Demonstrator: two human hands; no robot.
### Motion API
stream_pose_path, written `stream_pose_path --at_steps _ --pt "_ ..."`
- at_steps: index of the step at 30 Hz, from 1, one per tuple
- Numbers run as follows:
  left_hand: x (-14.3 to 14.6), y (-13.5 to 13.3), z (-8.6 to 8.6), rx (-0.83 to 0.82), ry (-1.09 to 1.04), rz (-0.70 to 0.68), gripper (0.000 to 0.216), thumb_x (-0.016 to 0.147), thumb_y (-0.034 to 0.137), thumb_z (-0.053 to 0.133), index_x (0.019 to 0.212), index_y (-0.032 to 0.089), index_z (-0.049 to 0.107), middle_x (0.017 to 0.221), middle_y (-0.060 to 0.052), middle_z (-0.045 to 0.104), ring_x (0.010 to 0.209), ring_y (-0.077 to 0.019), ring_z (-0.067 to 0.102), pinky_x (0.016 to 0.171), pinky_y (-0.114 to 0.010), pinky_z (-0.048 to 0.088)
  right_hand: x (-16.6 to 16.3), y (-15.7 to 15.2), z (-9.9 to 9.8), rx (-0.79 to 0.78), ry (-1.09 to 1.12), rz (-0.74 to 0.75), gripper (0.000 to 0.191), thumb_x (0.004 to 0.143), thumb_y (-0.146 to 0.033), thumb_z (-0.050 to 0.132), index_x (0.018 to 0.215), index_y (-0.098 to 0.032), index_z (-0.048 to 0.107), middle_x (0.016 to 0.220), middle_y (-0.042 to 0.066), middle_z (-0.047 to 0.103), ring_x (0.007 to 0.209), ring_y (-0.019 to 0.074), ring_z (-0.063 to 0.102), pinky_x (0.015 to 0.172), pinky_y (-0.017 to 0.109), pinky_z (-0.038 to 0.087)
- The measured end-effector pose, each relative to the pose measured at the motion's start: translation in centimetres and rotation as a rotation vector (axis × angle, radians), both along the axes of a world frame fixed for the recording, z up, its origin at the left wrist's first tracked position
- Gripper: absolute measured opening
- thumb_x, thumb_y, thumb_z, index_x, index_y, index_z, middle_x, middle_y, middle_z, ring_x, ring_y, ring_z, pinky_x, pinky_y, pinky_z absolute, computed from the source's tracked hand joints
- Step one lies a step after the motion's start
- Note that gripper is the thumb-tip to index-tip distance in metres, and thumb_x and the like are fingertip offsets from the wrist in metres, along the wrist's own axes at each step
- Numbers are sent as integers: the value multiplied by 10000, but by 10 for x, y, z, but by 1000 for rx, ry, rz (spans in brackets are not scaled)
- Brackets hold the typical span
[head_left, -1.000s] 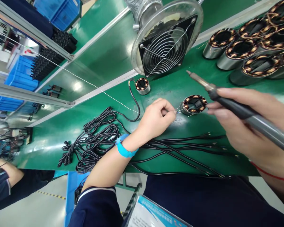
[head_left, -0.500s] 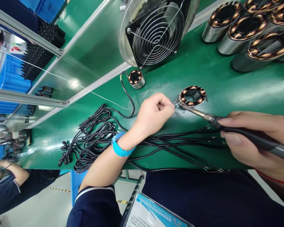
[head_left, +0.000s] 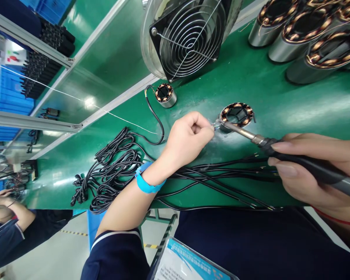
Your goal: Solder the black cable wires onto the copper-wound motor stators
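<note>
My right hand [head_left: 312, 167] is wrapped round the black handle of a soldering iron [head_left: 294, 157]. Its metal tip reaches left to the thin wires beside a motor stator [head_left: 237, 116] with copper windings, which sits on the green bench. My left hand [head_left: 189, 136] is closed in a pinch at the stator's left side, on thin wire ends [head_left: 217, 124] that show just past the fingertips. How many wires it pinches is hidden by the fingers. Beneath my left wrist, which wears a blue band [head_left: 147, 179], run several black cables [head_left: 192, 175].
A fan with a round wire guard [head_left: 191, 48] stands at the back. Left of it is another stator [head_left: 165, 95] with a cable attached. Several larger stators [head_left: 306, 35] crowd the back right. Coiled black cables [head_left: 116, 163] lie at left. A co-worker's arm [head_left: 17, 212] shows at far left.
The soldering iron's tip has shifted slightly left along the wires, and a little haze shows near it. Both hands keep their grips. The whole view has shifted slightly.
</note>
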State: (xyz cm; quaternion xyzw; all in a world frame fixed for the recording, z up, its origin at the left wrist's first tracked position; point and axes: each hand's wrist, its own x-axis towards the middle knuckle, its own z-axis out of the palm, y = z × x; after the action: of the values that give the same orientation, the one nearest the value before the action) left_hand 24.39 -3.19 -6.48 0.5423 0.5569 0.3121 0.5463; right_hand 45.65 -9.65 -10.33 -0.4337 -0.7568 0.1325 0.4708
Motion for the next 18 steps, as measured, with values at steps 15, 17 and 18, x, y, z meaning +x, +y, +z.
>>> stream_pose_path --at_steps 15,17,18 --pt "0 1 5 -20 36 -2 154 722 54 589 648 180 541 603 53 557 491 -58 449 458 -195 344 -24 42 33 -144 -179 37 355 1023 -330 492 1355 -238 578 1135 27 742 933 218 715 798 364 580" --pt "0 1 5 -26 37 6 156 718 53 595 645 180 542 600 54 556 485 -57 444 448 -195 340 -26 43 28 -137 -168 57 359 1002 -304 513 1344 -211 571 1081 33 746 912 223 707 793 372 567" --pt "1 1 5 -30 39 11 158 719 53 600 644 180 544 598 54 556 482 -58 442 443 -195 338 -27 42 27 -144 -152 53 363 993 -289 525 1345 -212 565 1065 30 745 924 224 705 802 372 563"
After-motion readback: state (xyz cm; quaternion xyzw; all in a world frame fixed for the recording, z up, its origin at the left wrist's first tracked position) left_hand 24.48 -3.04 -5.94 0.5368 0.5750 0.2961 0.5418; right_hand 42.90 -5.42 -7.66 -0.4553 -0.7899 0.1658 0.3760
